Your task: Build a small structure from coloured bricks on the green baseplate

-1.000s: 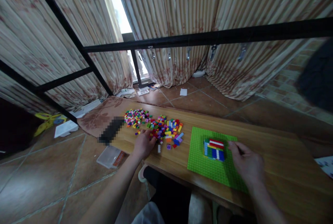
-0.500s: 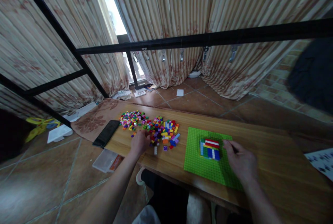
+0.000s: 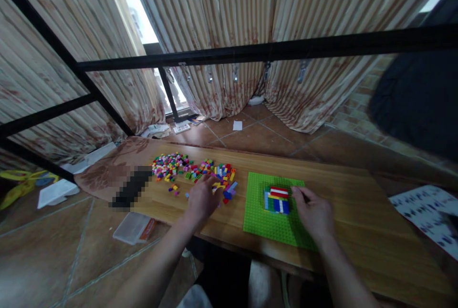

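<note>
My left hand (image 3: pixel 203 199) is over the near side of a pile of small coloured bricks (image 3: pixel 206 167), its thumb and fingers apart around a few yellow pieces. Nothing shows in its grasp. On the table lies a green studded baseplate (image 3: pixel 255 203), bearing a low block of joined bricks (image 3: pixel 278 200) in red, white, yellow, blue and green. My right hand (image 3: pixel 315 212) hovers at the plate's right side, fingers curled and thumb pressed to the index finger beside the block. Whatever the pinch may hold is too small to make out.
Smaller bricks form a second heap (image 3: pixel 168 166) on the left of the wooden table (image 3: pixel 365 222). A pixelated dark object (image 3: pixel 131 188) lies at its left end. A clear plastic box (image 3: pixel 130 228) sits on the floor; a printed sheet (image 3: pixel 425 217) is at the right. A black metal rail (image 3: pixel 229 55) crosses behind.
My left hand has shifted right along the pile and its fingers have spread. My right hand stays beside the brick block. The whole view has swung slightly right.
</note>
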Demonstrator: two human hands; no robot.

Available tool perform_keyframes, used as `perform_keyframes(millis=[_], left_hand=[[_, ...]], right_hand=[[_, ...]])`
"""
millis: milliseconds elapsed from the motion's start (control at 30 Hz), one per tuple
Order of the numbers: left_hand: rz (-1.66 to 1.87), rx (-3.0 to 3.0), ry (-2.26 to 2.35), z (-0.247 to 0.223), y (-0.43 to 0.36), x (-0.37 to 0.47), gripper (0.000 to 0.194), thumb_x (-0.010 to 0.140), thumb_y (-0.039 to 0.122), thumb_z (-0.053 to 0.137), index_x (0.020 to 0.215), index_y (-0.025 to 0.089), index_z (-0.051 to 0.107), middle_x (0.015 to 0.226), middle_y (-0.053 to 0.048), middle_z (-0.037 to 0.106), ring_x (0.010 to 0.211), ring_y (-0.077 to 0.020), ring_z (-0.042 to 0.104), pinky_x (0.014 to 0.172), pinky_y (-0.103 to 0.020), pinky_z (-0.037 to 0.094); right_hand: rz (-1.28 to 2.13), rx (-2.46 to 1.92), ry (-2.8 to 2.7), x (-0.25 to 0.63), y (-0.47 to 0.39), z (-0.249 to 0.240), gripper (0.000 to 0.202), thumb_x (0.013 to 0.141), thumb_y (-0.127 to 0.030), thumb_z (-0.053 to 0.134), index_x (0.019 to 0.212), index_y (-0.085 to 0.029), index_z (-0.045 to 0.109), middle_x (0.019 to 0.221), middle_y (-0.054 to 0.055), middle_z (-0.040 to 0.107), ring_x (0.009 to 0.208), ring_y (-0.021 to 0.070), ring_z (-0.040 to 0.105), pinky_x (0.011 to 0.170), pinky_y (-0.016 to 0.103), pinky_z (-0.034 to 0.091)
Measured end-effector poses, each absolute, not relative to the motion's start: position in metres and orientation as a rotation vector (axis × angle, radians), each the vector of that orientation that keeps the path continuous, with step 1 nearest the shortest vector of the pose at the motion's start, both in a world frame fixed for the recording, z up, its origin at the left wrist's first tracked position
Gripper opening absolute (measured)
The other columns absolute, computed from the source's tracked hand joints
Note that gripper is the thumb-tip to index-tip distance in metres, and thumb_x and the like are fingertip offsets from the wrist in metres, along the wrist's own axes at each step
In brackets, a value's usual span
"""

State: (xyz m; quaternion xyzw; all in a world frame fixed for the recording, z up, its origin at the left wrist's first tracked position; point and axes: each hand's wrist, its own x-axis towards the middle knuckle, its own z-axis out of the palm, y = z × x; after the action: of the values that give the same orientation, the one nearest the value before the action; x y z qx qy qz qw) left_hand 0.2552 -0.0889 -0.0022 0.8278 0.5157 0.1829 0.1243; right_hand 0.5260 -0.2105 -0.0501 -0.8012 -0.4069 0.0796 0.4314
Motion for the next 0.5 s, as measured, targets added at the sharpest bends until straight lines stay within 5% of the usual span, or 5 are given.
perform_keyframes(millis=[267,500], left_hand=[[0.269,2.67,1.405,-0.014,-0.078,0.321,0.017,0.08,0.018,0.052,0.086,0.012,0.067,0.103,-0.019,0.061,0.099,-0.031,0.056,0.089,-0.041,0.043],[0.222,2.664,1.442,-0.022,-0.073,0.32,0.022,0.078,0.007,0.045,0.087,0.011,0.065,0.098,-0.018,0.063,0.098,-0.0288,0.058,0.088,-0.038,0.043]], right_hand=[[0.204,-1.985,-0.999,0.53,-0.213,-0.05,0.058,0.082,-0.065,0.042,0.089,-0.016,0.072,0.08,0.01,0.073,0.069,0.0234,0.065,0.066,0.032,0.047],[0.211,-1.966,-1.004,0.529,-0.213,-0.047,0.057,0.083,-0.064,0.041,0.089,-0.016,0.071,0.081,0.01,0.073,0.07,0.0231,0.065,0.067,0.032,0.046]])
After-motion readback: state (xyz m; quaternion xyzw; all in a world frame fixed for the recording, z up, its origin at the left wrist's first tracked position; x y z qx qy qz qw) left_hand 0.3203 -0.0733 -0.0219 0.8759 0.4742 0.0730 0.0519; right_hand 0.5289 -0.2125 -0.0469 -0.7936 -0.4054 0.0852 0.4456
